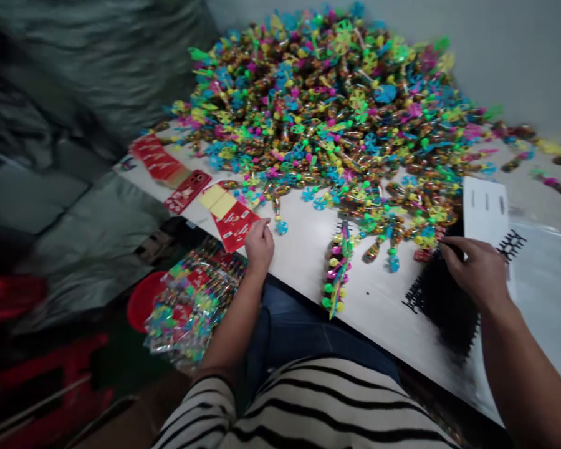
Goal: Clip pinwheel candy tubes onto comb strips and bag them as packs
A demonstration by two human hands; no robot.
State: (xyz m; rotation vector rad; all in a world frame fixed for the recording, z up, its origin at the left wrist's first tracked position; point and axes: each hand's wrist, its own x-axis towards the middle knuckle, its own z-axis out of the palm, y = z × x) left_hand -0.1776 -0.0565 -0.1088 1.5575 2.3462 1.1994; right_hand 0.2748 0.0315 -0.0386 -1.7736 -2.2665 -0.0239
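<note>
My left hand (260, 246) is closed, its fingertips bent at the right edge of the fanned red printed cards (236, 226); anything inside the fingers is hidden. On the right, my right hand (481, 271) pinches at the far edge of a stack of black toothed strips (453, 299). Between my hands lies a row of small toys (337, 274) with pink, green and yellow round ends, a black toothed strip showing at its far end. A few loose toys (393, 259) rest nearer the right hand.
A large heap of colourful small toys (327, 112) covers the back of the white table (303, 249). White slotted card (486, 199) stands beside the black stack. A red phone (189, 190) and more red cards (156, 159) lie left. Bagged toys (187, 312) fill a red tub (143, 302) below.
</note>
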